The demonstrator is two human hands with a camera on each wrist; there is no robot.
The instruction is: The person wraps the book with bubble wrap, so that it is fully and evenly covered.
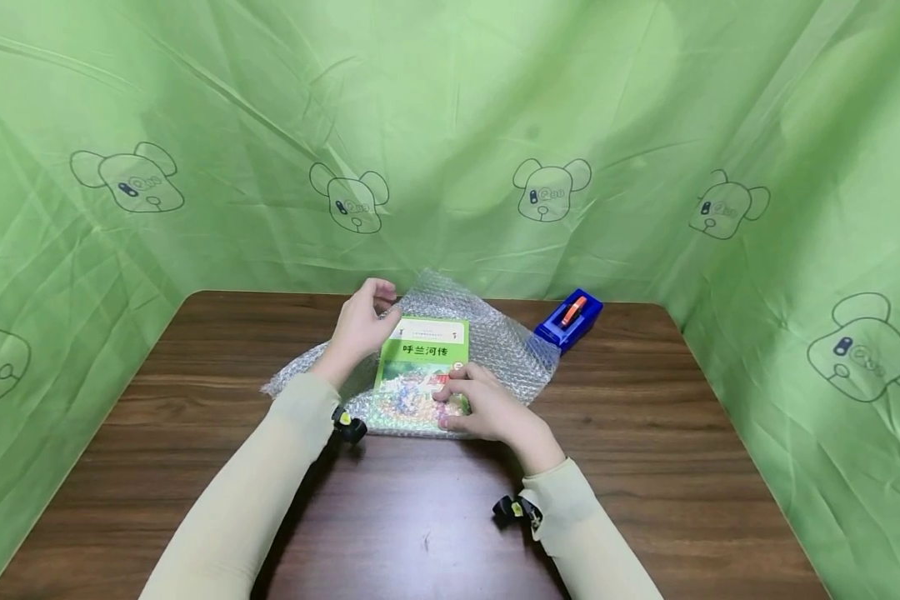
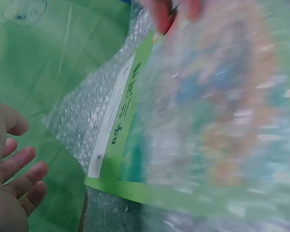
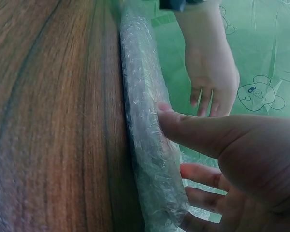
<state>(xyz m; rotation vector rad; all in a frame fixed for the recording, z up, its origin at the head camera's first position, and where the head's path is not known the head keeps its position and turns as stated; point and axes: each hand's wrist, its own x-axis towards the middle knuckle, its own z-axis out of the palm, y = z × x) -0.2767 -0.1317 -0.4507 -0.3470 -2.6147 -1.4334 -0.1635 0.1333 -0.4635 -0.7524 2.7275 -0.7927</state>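
A green-bordered book (image 1: 422, 350) with a picture cover lies on a sheet of bubble wrap (image 1: 506, 346). A flap of the wrap covers the book's lower part, while its title and top edge show bare. My left hand (image 1: 363, 321) hovers by the book's upper left corner, fingers loosely bent and holding nothing; the left wrist view shows this hand (image 2: 12, 169) apart from the wrap. With thumb and fingertips, my right hand (image 1: 487, 404) presses on the wrapped lower right of the book. In the right wrist view, its thumb touches the folded wrap edge (image 3: 147, 125).
At the back right of the brown wooden table (image 1: 645, 433) stands a blue tape dispenser-like box (image 1: 562, 325) with an orange piece on top, touching the wrap's right corner. Green cloth (image 1: 450, 108) with bear-head drawings hangs behind and at both sides.
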